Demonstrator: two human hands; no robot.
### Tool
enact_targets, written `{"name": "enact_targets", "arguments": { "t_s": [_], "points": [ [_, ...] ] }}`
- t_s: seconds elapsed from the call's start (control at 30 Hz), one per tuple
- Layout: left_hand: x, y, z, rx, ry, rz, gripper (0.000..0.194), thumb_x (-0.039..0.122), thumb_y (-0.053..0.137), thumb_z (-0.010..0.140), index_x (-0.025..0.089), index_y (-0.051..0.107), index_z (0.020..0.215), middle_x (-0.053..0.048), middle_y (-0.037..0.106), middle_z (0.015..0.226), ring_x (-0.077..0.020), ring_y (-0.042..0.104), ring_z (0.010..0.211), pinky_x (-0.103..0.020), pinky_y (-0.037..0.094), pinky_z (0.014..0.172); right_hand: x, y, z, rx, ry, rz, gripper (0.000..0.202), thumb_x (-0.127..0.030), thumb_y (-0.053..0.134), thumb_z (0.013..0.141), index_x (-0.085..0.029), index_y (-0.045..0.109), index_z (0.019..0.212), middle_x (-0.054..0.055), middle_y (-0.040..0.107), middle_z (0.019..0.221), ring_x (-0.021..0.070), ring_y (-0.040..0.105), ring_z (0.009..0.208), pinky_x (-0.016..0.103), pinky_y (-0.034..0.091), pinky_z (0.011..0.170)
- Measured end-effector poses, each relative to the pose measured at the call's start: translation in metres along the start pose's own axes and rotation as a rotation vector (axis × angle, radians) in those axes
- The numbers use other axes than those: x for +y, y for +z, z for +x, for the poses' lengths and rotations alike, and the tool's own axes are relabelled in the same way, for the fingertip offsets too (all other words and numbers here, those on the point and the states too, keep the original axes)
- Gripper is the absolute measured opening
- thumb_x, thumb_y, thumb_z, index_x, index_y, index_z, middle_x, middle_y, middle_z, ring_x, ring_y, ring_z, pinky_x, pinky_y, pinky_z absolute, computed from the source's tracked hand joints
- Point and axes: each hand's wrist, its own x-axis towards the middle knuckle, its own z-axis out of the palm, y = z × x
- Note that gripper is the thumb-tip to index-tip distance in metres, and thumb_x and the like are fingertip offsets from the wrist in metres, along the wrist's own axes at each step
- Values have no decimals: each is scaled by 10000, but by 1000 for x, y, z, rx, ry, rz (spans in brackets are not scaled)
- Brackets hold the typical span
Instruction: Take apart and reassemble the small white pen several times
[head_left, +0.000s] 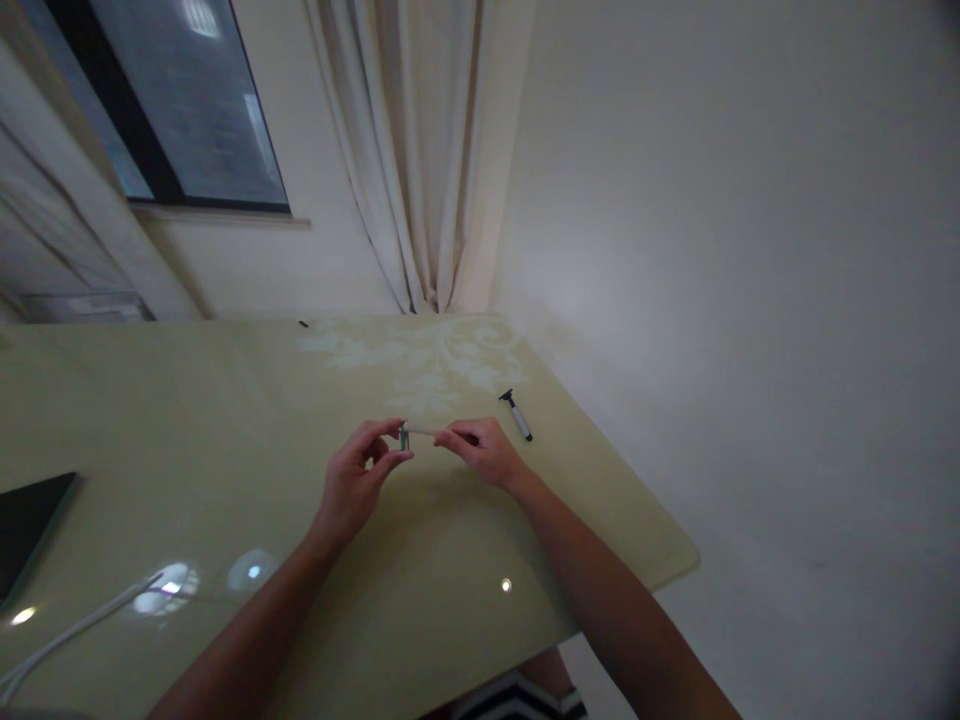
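Note:
My left hand [361, 468] pinches a small green piece [405, 439] upright between thumb and forefinger, above the table. It is too small to tell its kind. A thin, pale stick [424, 431] is gripped near its right end by my right hand [484, 449], thumb against fingers. The stick's left end reaches the top of the green piece; whether they touch or are joined I cannot tell. To the right of my right hand lies a T-shaped razor [517, 416] with a black head and grey handle.
The glossy pale-green table [225, 420] has a rounded corner at right. A dark flat panel [34, 525] lies at the left edge, with white cables [82, 625] nearer me. One small black object [303, 324] sits by the far edge. Curtains [420, 150] hang behind; a wall borders the right.

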Motion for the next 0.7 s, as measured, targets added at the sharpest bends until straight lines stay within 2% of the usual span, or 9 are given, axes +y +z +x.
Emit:
{"name": "enact_targets", "arguments": {
  "t_s": [0.07, 0.2, 0.33, 0.47, 0.57, 0.63, 0.7],
  "points": [
    [0, 0, 0, 12, -8, -4, 343, 375, 793, 828, 235, 746, 1138, 42, 602, 752, -110, 511, 607, -237, 449, 610, 0, 1, 0, -21, -5, 26, 618, -667, 509, 990, -154, 720, 717, -24, 479, 595, 113, 407, 579, 267, 274, 581],
    [1, 0, 0, 8, -17, -27, 335, 368, 791, 826, 233, 752, 1129, 36, 618, 773, -107, 515, 603, -237, 449, 606, 0, 2, 1, 43, 23, 8, 656, -690, 497, 984, -140, 759, 741, -15, 494, 585, 112, 400, 570, 267, 261, 571],
    [0, 0, 0, 16, -16, -29, 343, 359, 798, 823, 236, 751, 1140, 39, 616, 773, -103, 511, 606, -233, 449, 611, -1, 3, 0, -47, -2, 97, 627, -690, 533, 969, -139, 805, 842, -21, 501, 586, 109, 407, 565, 258, 270, 566],
    [-1, 0, 0, 10, -11, -27, 324, 354, 795, 826, 241, 754, 1127, 24, 659, 865, -92, 507, 606, -228, 445, 605, 0, 2, 0, 21, 37, 57, 636, -684, 526, 977, -130, 813, 849, -8, 528, 599, 113, 414, 576, 264, 269, 573],
    [0, -1, 0, 14, -17, -29, 330, 348, 793, 828, 238, 754, 1137, 19, 666, 871, -94, 513, 615, -231, 447, 611, 1, 1, 0, -39, 27, 106, 598, -668, 563, 965, -136, 825, 889, -22, 497, 581, 109, 397, 565, 259, 268, 568],
    [0, -2, 0, 24, -20, -32, 341, 349, 794, 828, 238, 752, 1147, 18, 669, 880, -92, 513, 616, -232, 449, 617, 1, 1, 0, -64, 21, 123, 571, -649, 578, 965, -141, 826, 885, -30, 478, 573, 106, 394, 562, 257, 267, 566],
    [-1, -2, 1, 24, -25, -32, 342, 352, 796, 826, 242, 752, 1147, 19, 672, 891, -87, 509, 609, -230, 447, 615, 1, 1, 0, -19, 27, 87, 578, -640, 569, 973, -137, 815, 827, -28, 463, 570, 107, 387, 565, 261, 259, 567]
  ]
}}
